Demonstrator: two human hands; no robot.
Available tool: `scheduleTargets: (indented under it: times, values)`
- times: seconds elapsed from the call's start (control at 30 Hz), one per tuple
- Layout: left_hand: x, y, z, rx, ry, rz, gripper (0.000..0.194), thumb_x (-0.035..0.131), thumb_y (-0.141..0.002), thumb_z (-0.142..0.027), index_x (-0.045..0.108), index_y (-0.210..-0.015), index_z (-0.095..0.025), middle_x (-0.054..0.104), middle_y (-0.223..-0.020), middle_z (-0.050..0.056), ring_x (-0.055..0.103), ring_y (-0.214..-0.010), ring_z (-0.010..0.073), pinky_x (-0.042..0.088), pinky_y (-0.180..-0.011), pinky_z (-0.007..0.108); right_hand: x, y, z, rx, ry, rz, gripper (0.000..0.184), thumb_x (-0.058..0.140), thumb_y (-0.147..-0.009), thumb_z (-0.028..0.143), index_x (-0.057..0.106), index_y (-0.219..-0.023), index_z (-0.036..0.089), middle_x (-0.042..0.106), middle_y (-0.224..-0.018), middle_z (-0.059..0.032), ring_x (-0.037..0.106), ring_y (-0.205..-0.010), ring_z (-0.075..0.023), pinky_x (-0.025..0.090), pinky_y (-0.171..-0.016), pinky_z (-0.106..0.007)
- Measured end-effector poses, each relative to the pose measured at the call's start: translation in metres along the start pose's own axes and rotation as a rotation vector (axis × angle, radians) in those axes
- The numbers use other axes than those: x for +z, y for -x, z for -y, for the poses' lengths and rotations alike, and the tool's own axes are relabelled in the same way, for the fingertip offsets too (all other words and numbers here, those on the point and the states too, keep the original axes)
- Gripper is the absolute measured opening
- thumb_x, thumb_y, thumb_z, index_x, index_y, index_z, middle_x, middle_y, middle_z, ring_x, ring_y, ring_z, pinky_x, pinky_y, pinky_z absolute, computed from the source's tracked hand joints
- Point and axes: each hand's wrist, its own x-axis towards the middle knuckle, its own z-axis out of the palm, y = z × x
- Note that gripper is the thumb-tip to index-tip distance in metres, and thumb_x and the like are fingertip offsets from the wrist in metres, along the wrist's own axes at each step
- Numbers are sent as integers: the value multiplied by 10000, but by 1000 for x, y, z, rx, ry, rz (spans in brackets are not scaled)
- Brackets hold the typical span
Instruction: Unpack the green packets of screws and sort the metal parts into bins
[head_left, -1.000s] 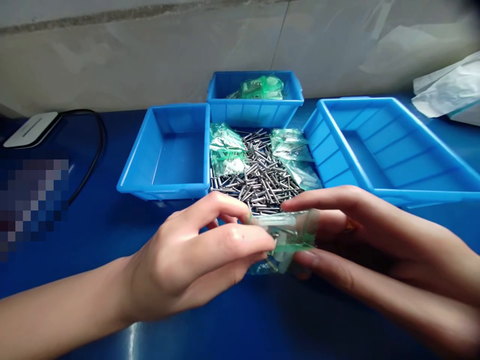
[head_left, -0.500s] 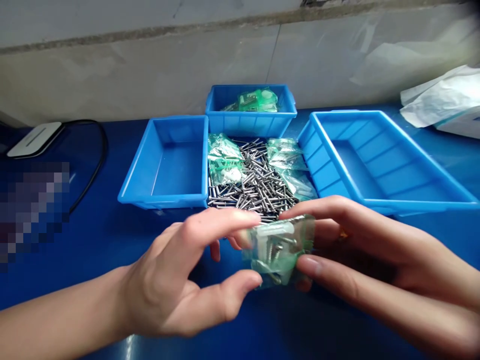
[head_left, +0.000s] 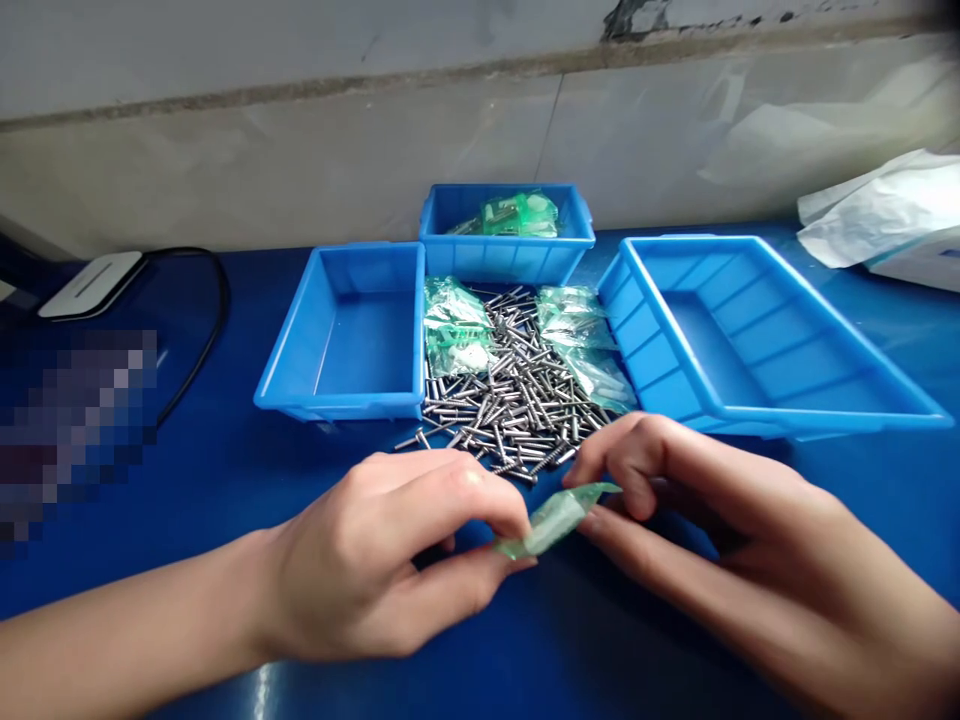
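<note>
Between my two hands is a small green-tinted clear plastic packet (head_left: 556,520), tilted nearly edge-on, so its contents hardly show. My left hand (head_left: 382,550) pinches its lower left end between thumb and fingers. At the packet's right end, my right hand (head_left: 720,545) has its thumb and curled fingers closed on the edge. Just beyond the hands lies a heap of loose metal screws (head_left: 525,400). Similar green packets flank that heap, one group (head_left: 456,325) on its left and another (head_left: 577,330) on its right.
Blue plastic bins stand around the screws: one on the left (head_left: 266,398), one at the back (head_left: 510,262) holding green packets, and one on the right (head_left: 832,412). A white device (head_left: 94,285) with a black cable sits far left. White crumpled wrapping (head_left: 885,205) lies far right.
The packet has turned from facing me, with white plugs and screws showing, to nearly edge-on. My left fingers have closed from a loose spread to a pinch on it. The view has shifted slightly.
</note>
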Motion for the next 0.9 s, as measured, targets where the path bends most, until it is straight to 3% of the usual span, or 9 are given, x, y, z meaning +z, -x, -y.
scheduleTargets:
  times: [0.1, 0.2, 0.33, 0.47, 0.6, 0.8, 0.9]
  values:
    - [-2, 0, 2, 60, 21, 16, 157, 780, -1228, -34, 764, -1255, -188, 956, -1045, 72, 951, -864, 213, 815, -884, 265, -1, 4, 0, -166, 65, 54, 245, 842, -1126, 272, 798, -892, 329, 849, -834, 39, 829, -695, -159, 669, -642, -201]
    - [-3, 0, 1, 82, -1, 53, 188, 787, -1219, -7, 769, -1263, -189, 956, -1034, 62, 959, -853, 205, 804, -885, 251, 2, 12, -2, -197, 30, 190, 98, 840, -1145, 271, 915, -1175, 327, 955, -1039, -6, 938, -847, -187, 760, -803, -226]
    - [-3, 0, -1, 138, -44, 53, 113, 827, -1257, -76, 787, -1286, -178, 975, -1054, 71, 969, -864, 201, 815, -949, 259, 9, 23, -5, -111, 61, 193, 354, 1029, -1045, 409, 920, -1376, 342, 965, -1176, -81, 960, -1032, -324, 820, -899, -370]
    - [-1, -3, -1, 233, -151, 119, 138, 776, -1239, -116, 835, -1363, -103, 982, -1087, 121, 990, -962, 261, 839, -975, 326, 13, 26, -7, -47, 54, 161, 447, 1093, -990, 602, 932, -1324, 353, 934, -1130, -93, 930, -1076, -376, 823, -884, -416]
    - [1, -5, 0, 266, -202, 133, 188, 728, -1197, -47, 837, -1339, -104, 969, -1043, 91, 953, -880, 236, 826, -937, 316, 10, 22, -6, -11, 17, 164, 424, 1074, -998, 660, 939, -1251, 348, 928, -1086, -88, 916, -1040, -372, 820, -858, -416]
    - [1, -7, -1, 257, -286, 154, 256, 624, -1251, -28, 860, -1328, -87, 944, -1028, 76, 824, -766, 222, 746, -817, 349, 0, 24, -13, 27, -94, 187, 122, 986, -1120, 470, 888, -1158, 407, 916, -1041, 6, 876, -904, -267, 779, -830, -320]
    - [1, -10, -4, 224, -333, 155, 325, 580, -1229, 8, 883, -1176, -96, 898, -940, 60, 748, -709, 207, 678, -742, 347, -1, 30, -23, -20, -57, 118, 227, 1056, -1077, 436, 835, -1060, 389, 912, -1043, 37, 864, -868, -250, 751, -777, -289]
